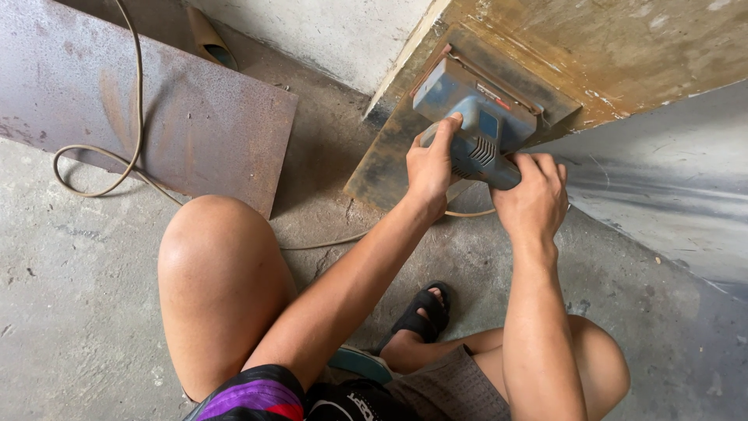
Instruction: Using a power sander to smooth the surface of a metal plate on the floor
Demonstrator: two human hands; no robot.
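Note:
A blue electric sander (pixel 467 117) rests flat on a rusty metal sheet (pixel 608 47) that slopes up toward the top right. My left hand (pixel 431 162) grips the near left side of the sander's body, thumb stretched up along it. My right hand (pixel 536 195) is wrapped around the sander's rear handle. Part of the sheet (pixel 662 179) to the right of the sander is bare grey metal, while the part above it is brown with rust.
A second rusty sheet (pixel 156 109) lies on the concrete floor at the left, with a beige power cord (pixel 139 117) looping over it and running toward the sander. My bare knees (pixel 214 265) and a sandalled foot (pixel 425 316) are below.

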